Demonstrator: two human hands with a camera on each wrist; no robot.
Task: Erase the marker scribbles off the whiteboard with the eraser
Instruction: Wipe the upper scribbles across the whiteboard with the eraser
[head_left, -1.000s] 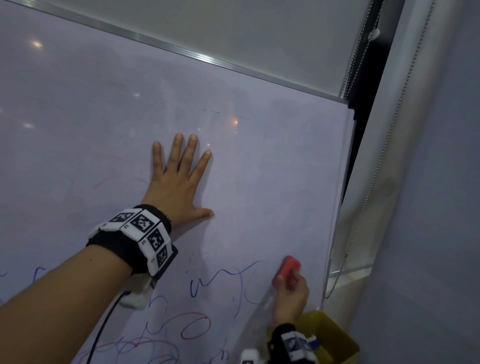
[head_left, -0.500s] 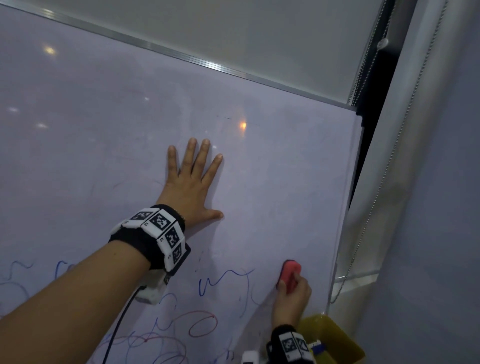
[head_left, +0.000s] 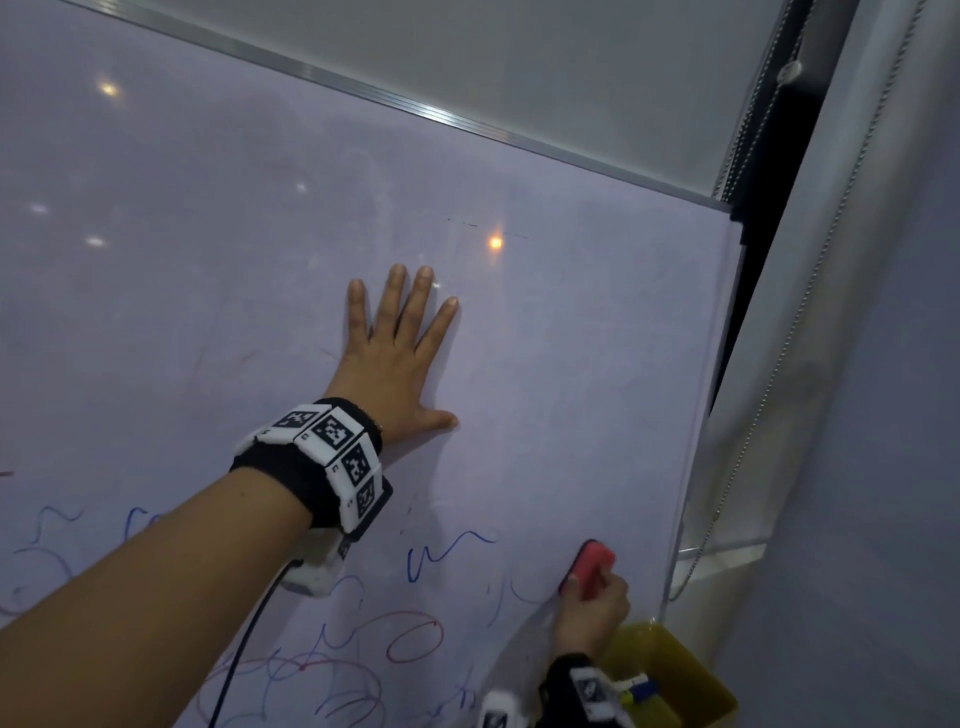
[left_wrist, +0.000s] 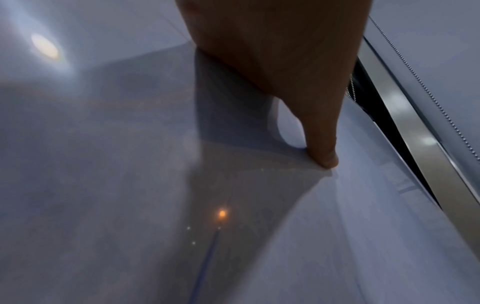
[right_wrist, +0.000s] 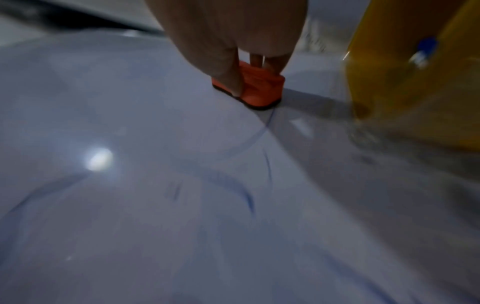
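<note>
Red eraser (head_left: 592, 566), gripped in the right hand (head_left: 592, 610), has slid down over blue scribbles (head_left: 447, 553); left hand (head_left: 395, 364) stays flat, fingers spread, on the whiteboard (head_left: 571, 364). Many scribbles remain.

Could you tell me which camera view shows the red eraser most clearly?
The head view: the eraser is sharp, gripped by the right hand flat against the whiteboard. The right wrist view shows it closer but blurred. The left wrist view does not show it.

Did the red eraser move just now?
Yes. The eraser slid a little down the board: it was level with the top of the blue squiggle and now sits lower.
</note>
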